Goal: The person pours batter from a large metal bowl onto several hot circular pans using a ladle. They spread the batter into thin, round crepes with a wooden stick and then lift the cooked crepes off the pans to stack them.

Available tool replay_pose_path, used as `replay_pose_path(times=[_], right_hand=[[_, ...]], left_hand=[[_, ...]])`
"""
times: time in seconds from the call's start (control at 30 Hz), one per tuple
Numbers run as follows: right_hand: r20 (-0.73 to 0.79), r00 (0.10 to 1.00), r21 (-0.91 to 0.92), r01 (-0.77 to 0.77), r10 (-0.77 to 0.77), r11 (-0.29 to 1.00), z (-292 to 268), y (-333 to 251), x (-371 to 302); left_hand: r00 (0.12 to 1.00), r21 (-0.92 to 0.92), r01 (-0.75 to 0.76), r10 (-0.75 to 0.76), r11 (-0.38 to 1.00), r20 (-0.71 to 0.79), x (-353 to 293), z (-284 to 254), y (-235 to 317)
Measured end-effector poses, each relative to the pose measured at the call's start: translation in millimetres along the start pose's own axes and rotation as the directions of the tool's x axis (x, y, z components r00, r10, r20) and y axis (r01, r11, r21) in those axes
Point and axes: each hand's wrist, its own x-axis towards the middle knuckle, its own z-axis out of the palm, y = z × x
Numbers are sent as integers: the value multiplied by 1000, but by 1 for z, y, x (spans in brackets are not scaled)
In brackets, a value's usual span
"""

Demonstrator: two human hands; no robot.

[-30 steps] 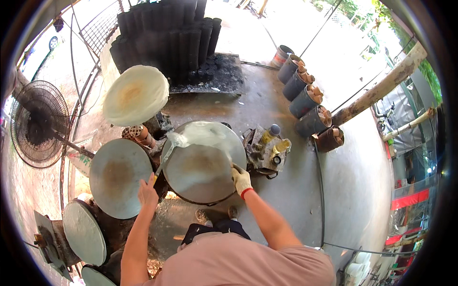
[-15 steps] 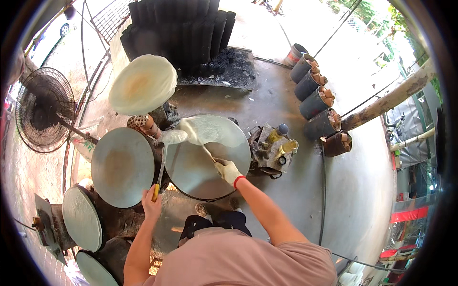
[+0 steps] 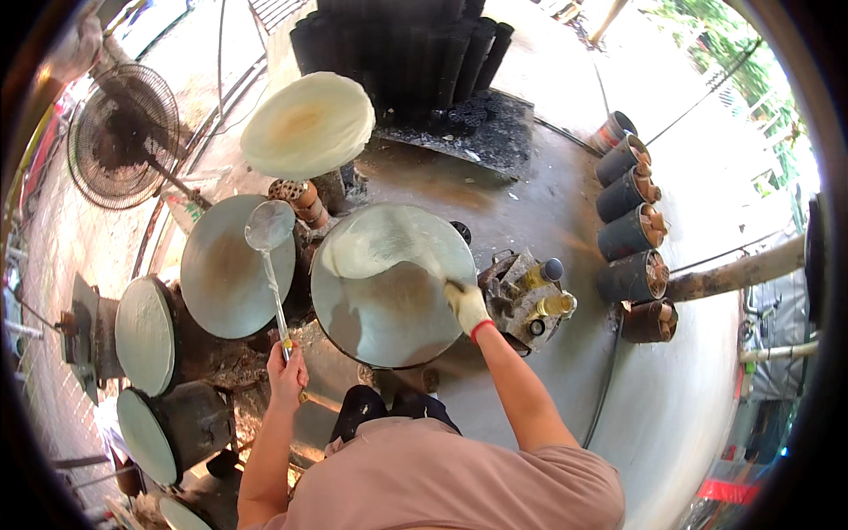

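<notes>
In my bare left hand [image 3: 287, 375] is a long-handled ladle [image 3: 270, 226], its round bowl hanging over the griddle plate [image 3: 231, 305] on the left. My right hand [image 3: 468, 309], in a pale glove with a red cuff, closes around a wooden-handled spreader at the right rim of the middle round griddle [image 3: 402, 331]. Most of that tool is hidden or blurred. Wet white batter [image 3: 375, 252] covers the griddle's far part in a curved band; its near part is bare. A large pale round sheet [image 3: 307, 125] with a browned middle lies beyond the left plate.
Several more round griddles [image 3: 146, 336] run down the left side. A stand fan [image 3: 124, 137] is at far left. Bottles [image 3: 555, 306] stand on a small stand right of the griddle. Several dark buckets [image 3: 625, 234] line the right. Black stacked cylinders [image 3: 397, 53] rise at the back.
The ladle has swung left, off the middle griddle to above the left plate. My right hand has moved to the griddle's right rim, and the batter now lies smoother and wider. The view has shifted.
</notes>
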Motion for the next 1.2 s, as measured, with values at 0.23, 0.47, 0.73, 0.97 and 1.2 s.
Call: replay_pose_path(times=[0.23, 0.47, 0.73, 0.97, 1.2], right_hand=[[427, 882, -300, -70, 200, 951, 8, -13, 19], [448, 862, -370, -63, 237, 927, 23, -47, 30], [371, 927, -251, 46, 52, 967, -30, 7, 41], [590, 777, -428, 72, 218, 901, -17, -16, -5], [469, 867, -296, -25, 168, 955, -26, 24, -4]], left_hand=[[977, 62, 61, -46, 996, -209, -27, 9, -40], [943, 541, 3, 178, 841, -280, -43, -6, -86], [975, 908, 61, 168, 414, -142, -125, 32, -112], [971, 944, 144, 140, 297, -192, -174, 31, -141], [975, 948, 29, 200, 316, -97, -179, 43, -139]])
